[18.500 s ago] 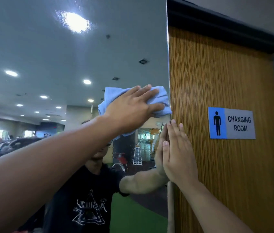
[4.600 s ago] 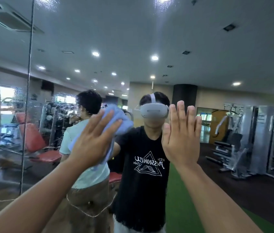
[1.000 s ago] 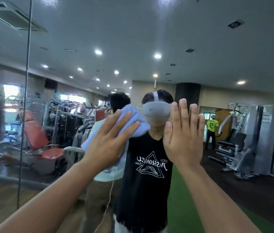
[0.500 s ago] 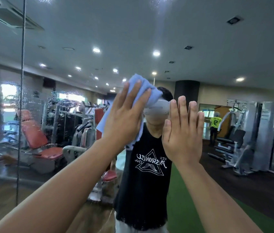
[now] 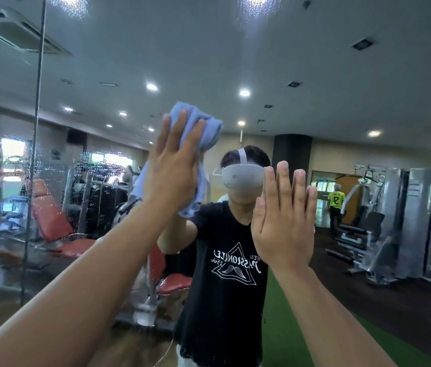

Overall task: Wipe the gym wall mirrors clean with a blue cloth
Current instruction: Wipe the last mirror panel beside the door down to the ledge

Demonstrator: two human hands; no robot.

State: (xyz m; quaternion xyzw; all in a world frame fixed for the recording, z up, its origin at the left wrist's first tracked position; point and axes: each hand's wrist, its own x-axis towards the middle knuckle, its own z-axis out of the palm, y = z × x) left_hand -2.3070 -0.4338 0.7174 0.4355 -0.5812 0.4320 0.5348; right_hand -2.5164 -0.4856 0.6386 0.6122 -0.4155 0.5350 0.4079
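A large wall mirror [image 5: 315, 62] fills the view. With straight fingers, my left hand [image 5: 174, 165] presses a bunched blue cloth [image 5: 206, 131] flat against the glass, a little left of centre and above eye height. The cloth shows above my fingertips and below my palm. My right hand [image 5: 284, 221] lies flat on the mirror with its fingers together and pointing up, to the right of the cloth and lower. It holds nothing.
A vertical seam [image 5: 35, 144] separates this mirror panel from the panel on the left. Water droplets speckle the glass at left [image 5: 50, 165] and along the top [image 5: 256, 11]. Reflections show red benches, weight machines, green turf and a person in a yellow shirt.
My left hand has slid the cloth up the glass over the last second, from chest height to above the reflected headset. My right hand stays flat in the same spot.
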